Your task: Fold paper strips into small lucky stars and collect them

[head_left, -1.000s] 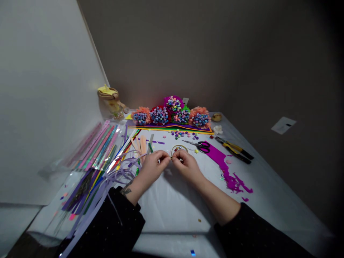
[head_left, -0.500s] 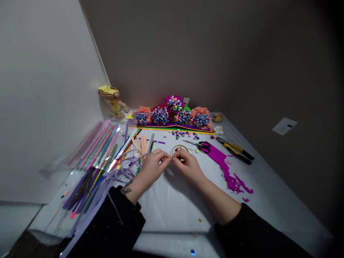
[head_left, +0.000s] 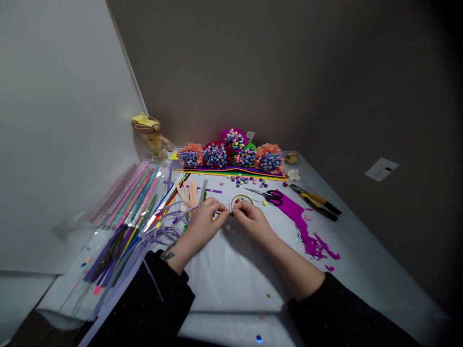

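Between my two sets of fingertips, above the middle of the table, is a small dark green piece (head_left: 231,214), too small to tell its exact shape. My left hand (head_left: 208,219) pinches it from the left, thumb against fingers. From the right, my right hand (head_left: 251,219) is closed in a pinch at its other side. Just behind my right fingers lies a round ring-like rim (head_left: 249,196) with small coloured bits inside, partly hidden. Tiny purple and blue paper stars (head_left: 246,181) are scattered farther back. Peach paper strips (head_left: 193,193) lie behind my left hand.
Scissors (head_left: 271,196), a torn magenta crepe strip (head_left: 291,209) and yellow-black pliers (head_left: 318,202) lie to the right. Flower-like star bouquets (head_left: 216,155) stand at the back. Bagged paper strips (head_left: 135,193) and curled lilac ribbons (head_left: 162,231) cover the left, near a jar (head_left: 152,140).
My fingertips have shifted slightly, and more of the small dark green piece shows between them. Both hands stay in nearly the same place.
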Demonstrator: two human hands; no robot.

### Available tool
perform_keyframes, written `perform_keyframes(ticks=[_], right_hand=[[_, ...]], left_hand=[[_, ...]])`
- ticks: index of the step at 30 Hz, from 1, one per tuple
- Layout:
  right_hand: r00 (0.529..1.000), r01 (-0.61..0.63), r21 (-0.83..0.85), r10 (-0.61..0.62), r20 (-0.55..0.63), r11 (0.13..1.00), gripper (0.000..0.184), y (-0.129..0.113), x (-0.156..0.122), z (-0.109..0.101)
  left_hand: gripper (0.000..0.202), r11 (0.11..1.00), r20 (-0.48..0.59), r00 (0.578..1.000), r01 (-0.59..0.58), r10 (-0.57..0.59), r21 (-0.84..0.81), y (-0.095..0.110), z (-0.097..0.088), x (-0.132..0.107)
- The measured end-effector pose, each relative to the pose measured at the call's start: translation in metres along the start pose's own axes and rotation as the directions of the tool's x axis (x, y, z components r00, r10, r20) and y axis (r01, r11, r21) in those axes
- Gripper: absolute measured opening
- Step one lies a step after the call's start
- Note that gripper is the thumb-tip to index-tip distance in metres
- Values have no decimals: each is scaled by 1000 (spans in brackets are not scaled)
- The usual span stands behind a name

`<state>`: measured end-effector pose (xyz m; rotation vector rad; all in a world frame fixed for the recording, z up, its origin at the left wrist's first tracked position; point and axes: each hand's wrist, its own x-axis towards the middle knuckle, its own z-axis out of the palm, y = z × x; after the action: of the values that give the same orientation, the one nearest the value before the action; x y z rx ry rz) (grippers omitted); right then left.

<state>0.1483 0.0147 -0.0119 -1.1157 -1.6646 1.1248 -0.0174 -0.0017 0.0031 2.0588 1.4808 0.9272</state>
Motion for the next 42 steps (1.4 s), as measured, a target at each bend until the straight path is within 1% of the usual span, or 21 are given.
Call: perform_keyframes(ticks=[4,7,11,17,20,28,32,38,40,42], right_hand=[[1000,-11,-5,11,-7,1000,16,0,-1,0],[1000,-1,-23,0,-22,1000,17,1,-1,0],[1000,14,-55,-14,-13,998,17,0,-1,1],[1000,-23,-21,22,-6,1000,17,-2,-1,1],[1000,-28,-36,28,-1,999,15,-4,-1,1],[1000,8,-76,-7,22,997,14,-4,-2,0],[998,41,-107,-36,48,993,13,-4,-2,0],[997,39,-89,-33,68,995,10,-8,-2,-2],[998,33,-72,-28,61,997,11,-7,-2,-2],[999,23,-40,-22,35,999,13,-5,-1,-3]], left_hand=[[13,1000,6,1000,8,-8,1,2,-1,0],[14,999,21,1000,23,-22,-22,3,0,1],[14,998,50,998,39,-37,-39,4,0,1],[14,998,40,999,34,-31,-52,4,0,2],[14,997,40,999,28,-26,-68,5,-1,2],[16,996,48,998,38,-34,-75,7,-1,1],[16,993,50,998,38,-32,-115,4,-1,1],[16,986,74,995,70,-59,-152,4,-1,2],[16,986,42,997,71,-65,-152,5,-3,2],[16,984,-30,996,72,-78,-162,6,-3,1]])
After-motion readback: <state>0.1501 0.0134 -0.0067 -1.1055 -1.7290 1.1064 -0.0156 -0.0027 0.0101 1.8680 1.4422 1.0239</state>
